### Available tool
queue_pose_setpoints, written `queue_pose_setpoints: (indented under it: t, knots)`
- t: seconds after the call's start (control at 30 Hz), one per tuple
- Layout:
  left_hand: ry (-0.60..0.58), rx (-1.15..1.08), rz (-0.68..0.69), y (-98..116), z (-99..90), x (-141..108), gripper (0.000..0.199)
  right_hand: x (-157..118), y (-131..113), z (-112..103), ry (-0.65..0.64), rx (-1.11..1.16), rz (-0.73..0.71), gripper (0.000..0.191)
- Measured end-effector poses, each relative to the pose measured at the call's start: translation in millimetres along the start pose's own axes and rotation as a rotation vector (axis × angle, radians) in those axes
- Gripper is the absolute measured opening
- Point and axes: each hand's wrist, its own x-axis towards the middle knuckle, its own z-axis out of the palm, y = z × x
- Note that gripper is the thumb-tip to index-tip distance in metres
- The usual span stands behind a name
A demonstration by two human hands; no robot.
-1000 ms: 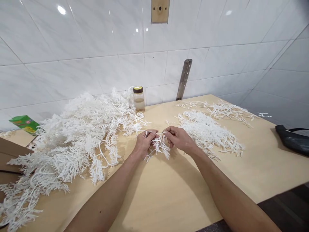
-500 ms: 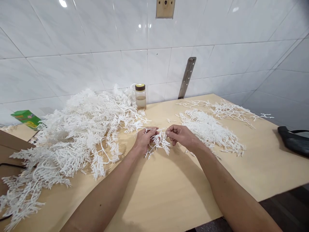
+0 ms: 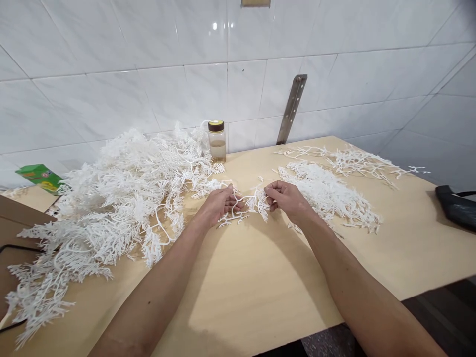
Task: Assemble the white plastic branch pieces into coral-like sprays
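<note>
A white artificial branch (image 3: pixel 251 199) with thin forked twigs and a feathery tuft is held between my two hands, just above the wooden table. My left hand (image 3: pixel 219 204) has its stem between thumb and fingers, which are loosely curled. At the other end, my right hand (image 3: pixel 284 198) pinches the leafy tips with thumb and forefinger. To the left spreads a big heap of white artificial foliage (image 3: pixel 122 198), close to my left forearm. Beyond my right hand lies a flatter pile of small white sprigs (image 3: pixel 323 193).
Bare white stems (image 3: pixel 357 163) lie at the table's back right. A lidded jar of liquid (image 3: pixel 217 144) stands by the tiled wall, and a metal bracket (image 3: pixel 292 109) leans there. A green box (image 3: pixel 39 177) is at far left, a black object (image 3: pixel 457 206) at the right edge.
The branch has turned and stretches more sideways between my hands. My left fingers have loosened and opened out; my right hand has shifted slightly right. The camera view has tilted down a little.
</note>
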Motion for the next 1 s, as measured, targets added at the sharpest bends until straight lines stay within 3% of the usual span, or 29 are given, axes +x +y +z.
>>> queue_pose_setpoints:
  t: [0.1,0.2,0.33,0.4,0.47,0.53,0.67,0.8,0.93,1.0]
  knots:
    - [0.032,0.106,-0.001,-1,-0.2,-1,0.041,0,0,1,0.007,0.004,0.010,0.024]
    - [0.139,0.303,0.089,-5,-0.9,0,0.037,0,1,2,-0.007,0.016,0.020,0.029]
    - [0.471,0.695,0.424,-9,0.2,0,0.024,1,6,4,-0.026,-0.017,0.021,0.034]
    - [0.579,0.833,0.626,-9,4.5,-2,0.012,1,8,5,-0.036,-0.040,0.018,0.035]
    - [0.565,0.940,0.799,-8,11.3,-6,0.010,1,8,7,-0.042,-0.049,0.006,0.037]
    - [0.465,1.044,0.902,-10,18.4,-9,0.013,0,8,9,-0.047,-0.041,-0.014,0.038]
    - [0.306,1.113,0.864,-19,24.6,-8,0.013,-2,6,12,-0.084,-0.012,-0.058,0.040]
    - [0.337,1.022,0.786,-24,21.1,-4,0.003,-4,5,12,-0.114,-0.024,-0.059,0.042]
    - [0.402,0.982,0.745,-22,17.9,-4,0.027,-5,3,13,-0.129,-0.006,-0.056,0.045]
    - [0.383,0.994,0.725,-22,17.0,-4,0.025,-6,2,13,-0.148,0.014,-0.061,0.045]
